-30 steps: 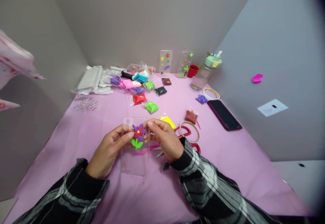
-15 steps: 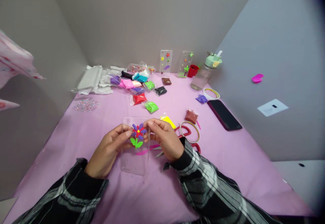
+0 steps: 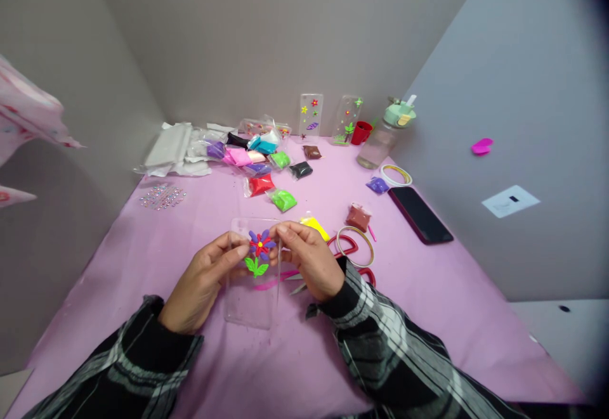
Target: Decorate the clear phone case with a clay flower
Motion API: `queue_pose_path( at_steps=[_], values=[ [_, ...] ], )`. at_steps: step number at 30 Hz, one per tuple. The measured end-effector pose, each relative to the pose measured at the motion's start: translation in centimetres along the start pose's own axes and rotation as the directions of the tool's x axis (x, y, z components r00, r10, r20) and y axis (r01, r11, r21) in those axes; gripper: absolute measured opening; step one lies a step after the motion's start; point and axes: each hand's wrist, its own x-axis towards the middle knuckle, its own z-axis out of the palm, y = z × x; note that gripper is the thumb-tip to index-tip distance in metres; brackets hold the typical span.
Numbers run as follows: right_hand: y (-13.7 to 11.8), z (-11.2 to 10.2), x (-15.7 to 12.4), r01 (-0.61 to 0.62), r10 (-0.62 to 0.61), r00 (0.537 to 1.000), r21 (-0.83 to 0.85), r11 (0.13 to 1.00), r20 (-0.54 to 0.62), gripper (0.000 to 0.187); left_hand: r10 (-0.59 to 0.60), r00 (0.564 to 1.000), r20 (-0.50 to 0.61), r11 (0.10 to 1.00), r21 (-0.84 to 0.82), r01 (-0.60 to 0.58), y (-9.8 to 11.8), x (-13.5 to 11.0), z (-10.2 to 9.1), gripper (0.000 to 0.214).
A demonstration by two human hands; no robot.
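A clear phone case (image 3: 250,308) is held up between my two hands over the pink-covered table. On its upper half is a clay flower (image 3: 261,245) with purple and red petals and a yellow centre, above two green clay leaves (image 3: 257,267). My left hand (image 3: 204,276) grips the case's left edge, its thumb beside the petals. At the right edge, my right hand (image 3: 307,257) pinches the case near the flower, fingers partly behind it. Behind the case and right hand lie scissors (image 3: 349,246) with red handles and a bright pink tool (image 3: 267,284), partly hidden.
Several clay packets (image 3: 284,200) lie beyond my hands. A tape roll (image 3: 356,246) rests by the scissors, with a phone (image 3: 421,215) farther right. At the back stand two decorated cases (image 3: 311,115), a red cup (image 3: 362,132) and a water bottle (image 3: 379,143). A gem sheet (image 3: 163,197) lies left.
The lower end of the phone case has tilted slightly left, and the flower has shifted a little to the right. Both hands keep nearly the same grip.
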Motion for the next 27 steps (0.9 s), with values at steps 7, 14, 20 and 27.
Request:
queue_pose_path(
  at_steps=[7,14,20,27],
  values=[
    [0.05,0.05,0.02,0.000,0.000,1.000,0.005,1.000,0.000,0.032,-0.005,1.000,-0.012,1.000,-0.001,0.005,0.04,0.07,-0.03,0.013],
    [0.03,0.07,0.00,0.004,-0.004,1.000,0.023,1.000,-0.009,0.032,0.010,1.000,-0.016,0.999,0.033,-0.009,0.00,0.07,-0.14,0.011],
    [0.00,0.10,0.05,0.002,-0.002,1.000,0.010,1.000,-0.001,0.032,-0.008,1.000,-0.021,1.000,0.021,0.009,-0.12,0.17,-0.19,0.012],
    [-0.02,0.13,-0.04,-0.008,0.008,1.000,-0.009,1.000,0.015,0.032,0.013,0.999,-0.031,0.998,0.062,-0.011,-0.19,0.27,-0.15,0.014]
  ],
)
